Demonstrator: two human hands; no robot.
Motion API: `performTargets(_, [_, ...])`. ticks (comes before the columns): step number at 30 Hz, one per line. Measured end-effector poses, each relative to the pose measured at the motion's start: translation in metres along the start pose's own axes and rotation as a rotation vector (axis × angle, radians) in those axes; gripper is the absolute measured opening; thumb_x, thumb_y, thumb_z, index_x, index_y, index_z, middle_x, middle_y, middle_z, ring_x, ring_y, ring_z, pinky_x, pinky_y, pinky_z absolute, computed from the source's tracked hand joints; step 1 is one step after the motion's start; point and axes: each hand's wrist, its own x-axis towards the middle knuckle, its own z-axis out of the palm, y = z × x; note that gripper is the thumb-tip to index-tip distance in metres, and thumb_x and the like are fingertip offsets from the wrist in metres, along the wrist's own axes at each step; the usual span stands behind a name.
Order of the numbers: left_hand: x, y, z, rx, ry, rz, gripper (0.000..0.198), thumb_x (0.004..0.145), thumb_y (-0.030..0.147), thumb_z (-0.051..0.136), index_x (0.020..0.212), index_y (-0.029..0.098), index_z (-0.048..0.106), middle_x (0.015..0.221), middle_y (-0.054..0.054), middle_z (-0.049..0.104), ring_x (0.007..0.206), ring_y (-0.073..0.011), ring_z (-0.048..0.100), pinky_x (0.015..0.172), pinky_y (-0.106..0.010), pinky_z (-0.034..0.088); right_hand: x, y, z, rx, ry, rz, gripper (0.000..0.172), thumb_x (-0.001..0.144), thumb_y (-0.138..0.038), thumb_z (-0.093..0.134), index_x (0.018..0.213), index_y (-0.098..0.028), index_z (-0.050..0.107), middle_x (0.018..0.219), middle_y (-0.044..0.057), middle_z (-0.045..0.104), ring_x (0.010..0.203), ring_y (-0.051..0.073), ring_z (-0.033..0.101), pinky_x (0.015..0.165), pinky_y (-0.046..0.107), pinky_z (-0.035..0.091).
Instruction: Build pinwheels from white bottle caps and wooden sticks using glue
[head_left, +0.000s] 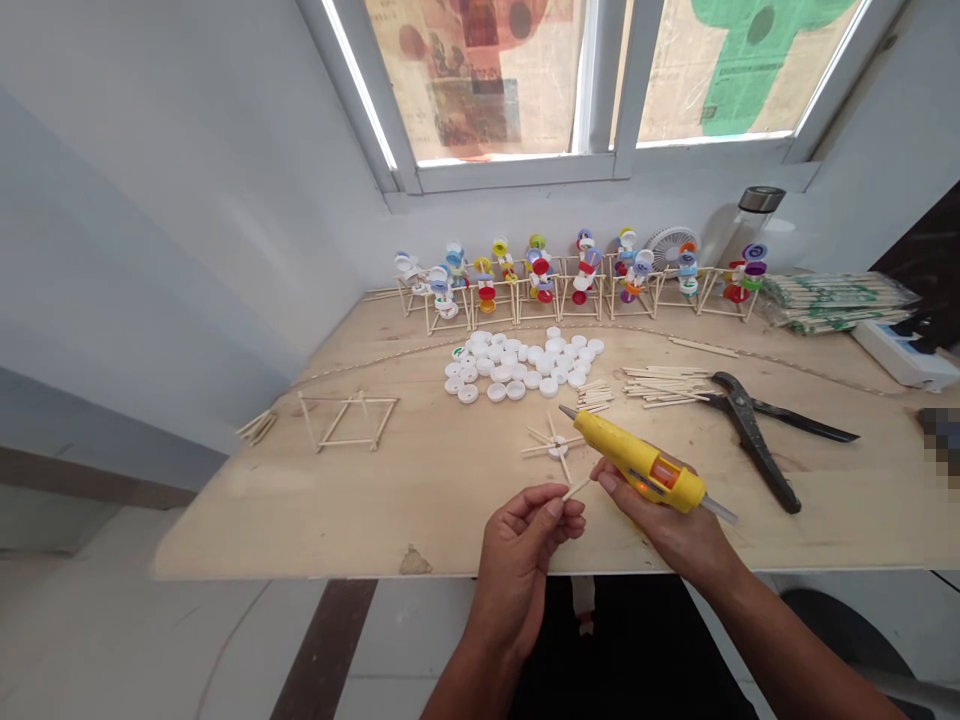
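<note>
My left hand [523, 545] pinches a thin wooden stick [576, 489] between thumb and fingertips. My right hand [667, 515] grips a yellow hot glue gun [637, 465], its nozzle pointing away over the plywood board [300, 520] and a glue stick [720, 510] showing at its rear. Just beyond both hands lies a white bottle cap [557, 447] with several wooden sticks fixed around it like spokes. The gun's nozzle is above and to the right of that cap, not touching it. The held stick and the cap are apart.
A heap of white bottle caps [517, 365] and loose wooden sticks [664, 385] lie beyond the hands. Black-handled metal shears [750, 430] rest to the right, a stick frame [349, 420] to the left. Stick stands with coloured caps [540, 280] line the back.
</note>
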Motion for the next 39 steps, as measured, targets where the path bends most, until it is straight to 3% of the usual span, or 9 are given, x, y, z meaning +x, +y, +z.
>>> performTargets(15, [0.009,0.002,-0.005,0.311,-0.027,0.056,0.026,0.066,0.031,0.072,0.082,0.012,0.07,0.066,-0.006,0.069,0.057,-0.0127,0.059,0.062,-0.025,0.048,0.002,0.003,0.001,0.004,-0.033,0.003,0.022,0.077,-0.041,0.059,0.082,-0.019,0.062,0.081,0.003,0.067,0.079,0.02,0.063,0.069,0.029,0.05])
performTargets(22, [0.027,0.013,-0.022,0.736,0.058,0.373,0.017,0.076,0.032,0.062,0.081,0.017,0.068,0.075,-0.004,0.07,0.074,-0.0174,0.063,0.07,-0.025,0.046,0.006,0.004,-0.007,-0.028,0.097,0.071,0.024,0.075,-0.043,0.059,0.079,-0.019,0.063,0.081,0.002,0.066,0.077,0.019,0.063,0.065,0.027,0.05])
performTargets(27, [0.048,0.019,-0.028,1.016,0.007,0.487,0.018,0.081,0.032,0.053,0.084,0.02,0.066,0.083,-0.005,0.07,0.077,-0.0192,0.063,0.07,-0.029,0.046,0.007,0.014,-0.012,-0.031,0.113,0.128,0.026,0.073,-0.045,0.061,0.08,-0.02,0.065,0.08,0.002,0.067,0.074,0.019,0.064,0.067,0.027,0.051])
performTargets(34, [0.074,0.025,-0.034,1.082,0.012,0.586,0.016,0.081,0.028,0.052,0.086,0.021,0.065,0.093,-0.006,0.069,0.085,-0.0202,0.062,0.075,-0.031,0.046,0.009,0.023,-0.011,0.029,0.117,0.147,0.027,0.071,-0.045,0.063,0.079,-0.019,0.065,0.08,0.004,0.068,0.074,0.02,0.064,0.066,0.028,0.052])
performTargets(39, [0.075,0.032,-0.039,1.188,-0.031,0.621,0.015,0.081,0.026,0.052,0.084,0.02,0.065,0.084,-0.005,0.068,0.081,-0.0187,0.062,0.073,-0.03,0.046,0.013,0.032,-0.012,0.08,0.077,0.209,0.032,0.068,-0.049,0.066,0.075,-0.017,0.066,0.078,0.005,0.067,0.073,0.02,0.063,0.064,0.028,0.052])
